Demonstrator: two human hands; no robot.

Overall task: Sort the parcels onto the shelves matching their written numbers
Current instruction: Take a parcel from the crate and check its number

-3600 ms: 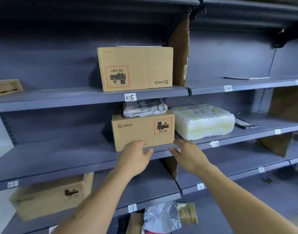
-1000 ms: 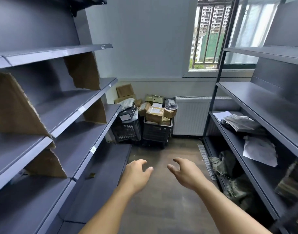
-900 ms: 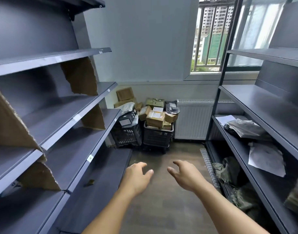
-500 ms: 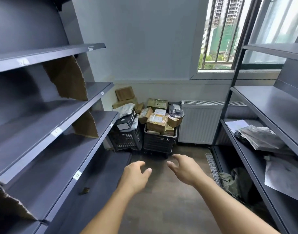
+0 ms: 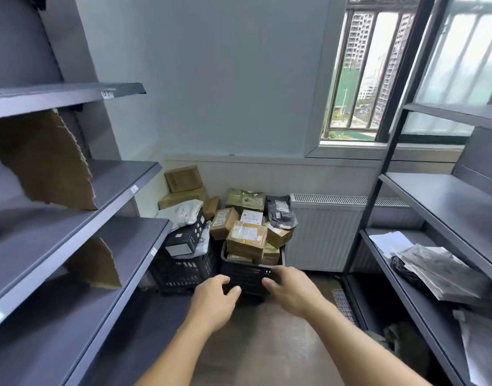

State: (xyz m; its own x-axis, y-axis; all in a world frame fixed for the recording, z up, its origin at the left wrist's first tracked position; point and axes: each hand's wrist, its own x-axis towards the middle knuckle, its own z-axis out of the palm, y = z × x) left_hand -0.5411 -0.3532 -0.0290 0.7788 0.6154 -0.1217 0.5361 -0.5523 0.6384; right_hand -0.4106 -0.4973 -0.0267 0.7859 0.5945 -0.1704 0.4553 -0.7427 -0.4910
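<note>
— Where are the parcels (image 5: pixel 246 236)?
— Piled at the far wall, below the window (image 5: pixel 361 79). Brown boxes and a few bags fill the right crate (image 5: pixel 247 277) and are stacked behind it. A black box (image 5: pixel 185 240) and a white bag (image 5: pixel 183 214) lie on the left crate (image 5: pixel 180 274). Both crates stand on the floor (image 5: pixel 261 344), side by side, with the right one just beside the radiator (image 5: pixel 322 235).
— And the hands?
— Both reach forward, low in the view, holding nothing. The left hand (image 5: pixel 214 298) has loosely curled fingers, with the thumb out to the right. The right hand (image 5: pixel 290 289) is relaxed too, its fingers a little bent and pointing left. They are near each other but apart. They overlap the front of the right crate; I cannot tell whether they touch it.
— The shelves?
— The left shelves (image 5: pixel 72 238) have torn cardboard dividers (image 5: pixel 44 162) standing on them and small white labels (image 5: pixel 134 188) on the edges, too blurred to read. The right shelves (image 5: pixel 439 201) carry papers and grey bags (image 5: pixel 439 271).
</note>
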